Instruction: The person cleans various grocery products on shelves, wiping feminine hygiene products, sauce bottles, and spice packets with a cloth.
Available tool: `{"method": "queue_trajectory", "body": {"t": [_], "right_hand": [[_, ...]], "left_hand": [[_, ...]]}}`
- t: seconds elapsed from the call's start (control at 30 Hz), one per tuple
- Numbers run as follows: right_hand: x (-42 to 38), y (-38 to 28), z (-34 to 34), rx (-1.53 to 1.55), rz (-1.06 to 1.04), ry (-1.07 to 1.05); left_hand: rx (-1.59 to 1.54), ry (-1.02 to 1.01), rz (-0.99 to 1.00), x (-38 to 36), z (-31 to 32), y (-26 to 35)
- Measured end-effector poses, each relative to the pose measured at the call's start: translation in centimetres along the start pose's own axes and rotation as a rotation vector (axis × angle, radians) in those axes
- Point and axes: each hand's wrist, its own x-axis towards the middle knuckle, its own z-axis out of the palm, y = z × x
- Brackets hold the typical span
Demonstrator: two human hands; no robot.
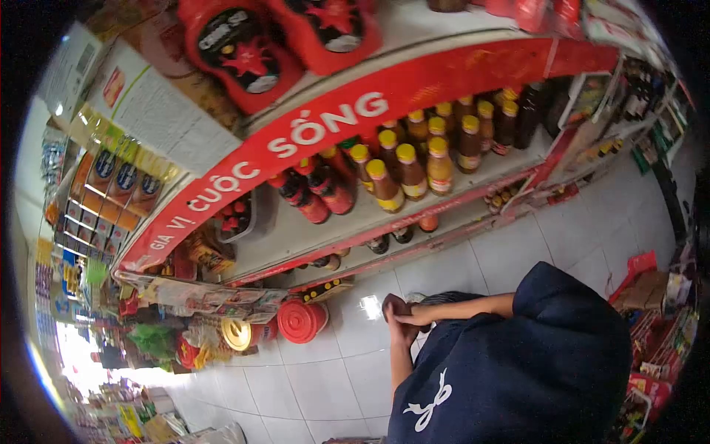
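Note:
In front of my body, both hands are brought together low over the tiled floor. My left hand (393, 305) looks curled, its fingers partly in shadow. My right hand (411, 318) reaches across from the right and closes over the left one. Whether anything lies between them is hidden. A dark navy T-shirt (518, 362) with a white bow print covers my torso, and dark striped shorts show beside the hands. Neither hand touches the shelves.
A red-fronted shelf (325, 133) curves across ahead, carrying yellow-capped sauce bottles (412, 172) and red-labelled bottles (325, 189). Large red bottles (240, 55) stand above. A red lidded tub (299, 321) rests on the white tiles (318, 377). Packed shelves (662, 318) line the right.

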Motion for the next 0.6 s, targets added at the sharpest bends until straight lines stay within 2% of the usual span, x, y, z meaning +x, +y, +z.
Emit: {"method": "queue_trajectory", "body": {"t": [0.03,0.07,0.1,0.13,0.17,0.2,0.27,0.3,0.33,0.37,0.4,0.43,0.53,0.57,0.6], "right_hand": [[-2.9,-4.9,-2.2,0.145,0.327,-0.102],[-3.9,-7.5,-6.9,0.176,0.505,-0.082],[-5.8,-10.3,-11.8,0.308,0.507,-0.061],[-6.3,-7.0,-11.8,0.324,0.338,0.241],[-7.5,-5.9,-13.3,0.379,0.38,0.386],[-9.4,-5.9,-15.7,0.244,0.482,0.47],[-13.6,-5.9,-19.6,0.54,0.503,0.627],[-15.4,-4.2,-21.0,0.482,0.457,0.728],[-17.3,-2.5,-22.5,0.505,0.506,0.806],[-19.1,-0.8,-23.9,0.238,0.388,1.025],[-21.1,-2.2,-26.2,0.13,0.269,1.287],[-23.2,-2.1,-28.3,0.106,0.346,1.362],[-28.1,-2.1,-35.3,-0.026,0.351,1.673],[-29.9,-3.7,-37.8,0.141,0.248,1.643],[-31.0,-3.3,-39.9,0.049,0.274,1.7]], "left_hand": [[-0.022,0.1,-0.022,-0.9,4.7,0.7],[-0.033,0.198,-0.046,-2.5,8.7,1.2],[-0.081,0.058,-0.105,-1.7,7.0,0.4],[-0.12,-0.081,-0.169,-0.9,5.4,-0.5],[-0.04,-0.058,-0.146,-0.5,6.8,-1.0],[0.025,-0.031,-0.124,-0.8,8.6,-2.2],[0.162,-0.055,-0.188,-1.3,10.0,-4.4],[0.235,-0.069,-0.204,-1.4,10.6,-5.1],[0.281,-0.092,-0.238,-1.6,11.0,-6.0],[0.33,-0.11,-0.269,-1.9,11.3,-7.0],[0.378,-0.125,-0.296,-2.2,11.6,-7.9],[0.397,-0.114,-0.311,-2.5,11.8,-8.6],[0.453,-0.048,-0.352,-3.1,12.4,-10.9],[0.475,-0.013,-0.362,-2.7,12.5,-11.5],[0.495,0.021,-0.372,-2.3,12.9,-12.2]]}}
